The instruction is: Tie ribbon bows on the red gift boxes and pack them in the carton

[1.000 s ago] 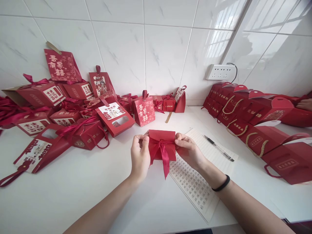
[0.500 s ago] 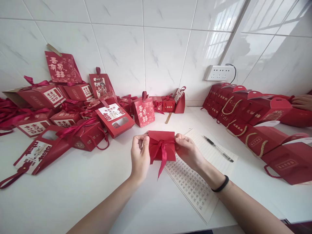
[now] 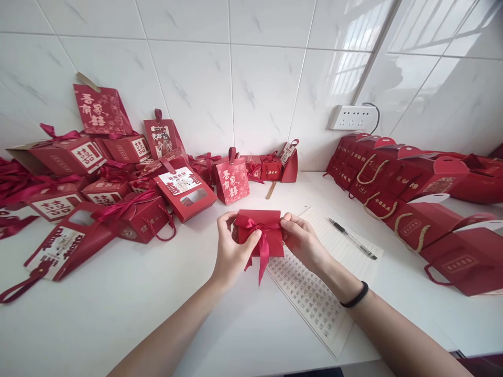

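Between my hands, near the middle of the view, is a small red gift box [image 3: 260,215] with a crimson ribbon [image 3: 264,250] tied in a bow across its front. My left hand [image 3: 232,245] is closed on the box's left side, its thumb pressing on the bow's knot. At the box's right edge, my right hand [image 3: 304,238] pinches the bow's right loop between thumb and fingers. The ribbon's tails hang below the box. Fingers behind the box are hidden.
Red gift boxes [image 3: 145,217] are heaped on the left of the white table [image 3: 168,314]. Rows of red boxes with rope handles [image 3: 416,225] line the right. Under my right arm lies handwritten paper [image 3: 308,293], with a pen [image 3: 351,238] on it. A power strip [image 3: 351,118] is on the tiled wall.
My left thumb has moved right, from the box's edge onto the knot, and the bow's left loop now shows. A hand at the far right edge has gone from view.
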`<act>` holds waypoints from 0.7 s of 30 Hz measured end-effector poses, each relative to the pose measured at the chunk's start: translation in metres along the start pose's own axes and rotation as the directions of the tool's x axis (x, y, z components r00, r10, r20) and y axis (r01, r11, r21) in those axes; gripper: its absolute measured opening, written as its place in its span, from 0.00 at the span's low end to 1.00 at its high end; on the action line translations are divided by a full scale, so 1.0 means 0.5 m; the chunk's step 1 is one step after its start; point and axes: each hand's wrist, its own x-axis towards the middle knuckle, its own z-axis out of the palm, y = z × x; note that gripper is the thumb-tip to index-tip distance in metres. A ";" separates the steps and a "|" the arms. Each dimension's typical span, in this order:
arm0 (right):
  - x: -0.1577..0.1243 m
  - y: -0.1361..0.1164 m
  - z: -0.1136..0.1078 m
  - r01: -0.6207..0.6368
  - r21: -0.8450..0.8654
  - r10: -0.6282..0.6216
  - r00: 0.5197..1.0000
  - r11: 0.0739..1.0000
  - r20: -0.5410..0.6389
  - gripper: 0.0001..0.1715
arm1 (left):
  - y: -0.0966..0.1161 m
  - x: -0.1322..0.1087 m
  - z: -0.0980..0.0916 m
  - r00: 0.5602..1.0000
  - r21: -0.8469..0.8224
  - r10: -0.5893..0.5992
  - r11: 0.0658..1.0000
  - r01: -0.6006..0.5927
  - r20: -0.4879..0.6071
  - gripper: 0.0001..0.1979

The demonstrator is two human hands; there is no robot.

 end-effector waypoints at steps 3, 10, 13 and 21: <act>0.001 0.002 0.000 -0.003 -0.006 0.003 1.000 1.000 -0.012 0.22 | 0.001 0.000 -0.001 0.999 -0.011 -0.024 1.000 0.024 0.040 0.28; 0.006 0.005 -0.004 -0.034 -0.016 0.033 0.995 0.999 -0.091 0.24 | 0.003 0.012 -0.010 0.966 -0.112 -0.056 0.990 0.086 0.253 0.37; 0.008 0.005 -0.005 -0.065 -0.017 0.062 0.989 0.998 -0.132 0.23 | 0.009 0.017 -0.012 0.938 -0.166 -0.068 0.977 0.131 0.340 0.39; 0.014 0.009 -0.013 -0.090 0.016 0.092 0.982 0.996 -0.167 0.22 | 0.001 0.025 -0.021 0.903 -0.233 -0.077 0.954 0.191 0.422 0.40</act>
